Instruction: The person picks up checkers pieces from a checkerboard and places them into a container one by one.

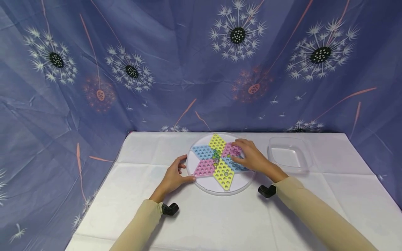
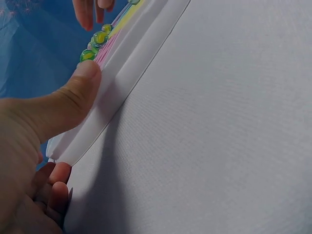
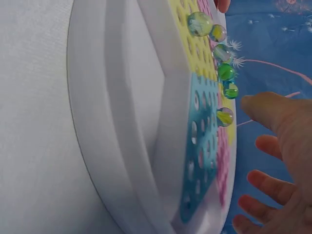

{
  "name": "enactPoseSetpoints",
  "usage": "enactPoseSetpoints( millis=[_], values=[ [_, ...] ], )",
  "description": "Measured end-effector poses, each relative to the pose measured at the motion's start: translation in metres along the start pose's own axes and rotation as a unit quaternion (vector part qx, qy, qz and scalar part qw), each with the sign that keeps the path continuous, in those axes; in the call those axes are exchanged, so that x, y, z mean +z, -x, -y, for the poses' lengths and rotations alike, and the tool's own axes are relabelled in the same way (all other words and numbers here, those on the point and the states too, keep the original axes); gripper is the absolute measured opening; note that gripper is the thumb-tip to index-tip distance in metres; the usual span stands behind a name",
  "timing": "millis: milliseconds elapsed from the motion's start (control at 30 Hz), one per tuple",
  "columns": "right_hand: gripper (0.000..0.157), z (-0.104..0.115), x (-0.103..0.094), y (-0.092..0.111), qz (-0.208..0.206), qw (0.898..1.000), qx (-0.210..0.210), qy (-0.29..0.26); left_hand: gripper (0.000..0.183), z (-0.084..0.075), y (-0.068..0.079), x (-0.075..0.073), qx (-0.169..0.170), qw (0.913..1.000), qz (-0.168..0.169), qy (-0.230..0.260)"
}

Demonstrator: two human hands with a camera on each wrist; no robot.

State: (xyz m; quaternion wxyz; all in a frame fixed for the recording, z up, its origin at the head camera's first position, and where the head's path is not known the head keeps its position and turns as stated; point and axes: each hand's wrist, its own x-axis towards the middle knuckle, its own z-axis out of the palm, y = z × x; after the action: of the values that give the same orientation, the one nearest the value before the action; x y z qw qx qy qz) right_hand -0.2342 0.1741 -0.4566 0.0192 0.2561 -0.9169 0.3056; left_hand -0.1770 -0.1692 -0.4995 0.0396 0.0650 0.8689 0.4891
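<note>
A round white Chinese checkers board (image 1: 205, 184) with a yellow, pink and blue star stands on the table. Several glass marbles (image 1: 216, 157) cluster near its middle; one larger clear marble (image 1: 226, 174) sits on the front yellow point. My left hand (image 1: 173, 177) holds the board's left edge, its thumb (image 2: 80, 90) on the rim and fingers curled at the side. Over the right part of the board hovers my right hand (image 1: 249, 157), fingers spread and loosely bent. In the right wrist view, a yellowish marble (image 3: 225, 117) lies near its thumb, apart from it.
A clear plastic container (image 1: 289, 166) stands right of the board on the white-covered table (image 1: 226, 223). A blue dandelion-print cloth (image 1: 176, 69) hangs behind the table and along the sides.
</note>
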Motion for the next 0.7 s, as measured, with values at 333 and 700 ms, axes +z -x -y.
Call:
enactPoseSetpoints(
  millis=[333,700],
  values=[
    [0.044,-0.006,0.017,-0.01,-0.002,1.0,0.007,-0.017,0.109,0.001,0.001,0.0,0.022,0.9996,0.016,-0.007],
    [0.024,-0.005,0.024,-0.011,-0.018,1.0,0.001,-0.021,0.104,0.001,0.001,-0.001,0.036,0.9993,0.006,-0.01]
  ],
)
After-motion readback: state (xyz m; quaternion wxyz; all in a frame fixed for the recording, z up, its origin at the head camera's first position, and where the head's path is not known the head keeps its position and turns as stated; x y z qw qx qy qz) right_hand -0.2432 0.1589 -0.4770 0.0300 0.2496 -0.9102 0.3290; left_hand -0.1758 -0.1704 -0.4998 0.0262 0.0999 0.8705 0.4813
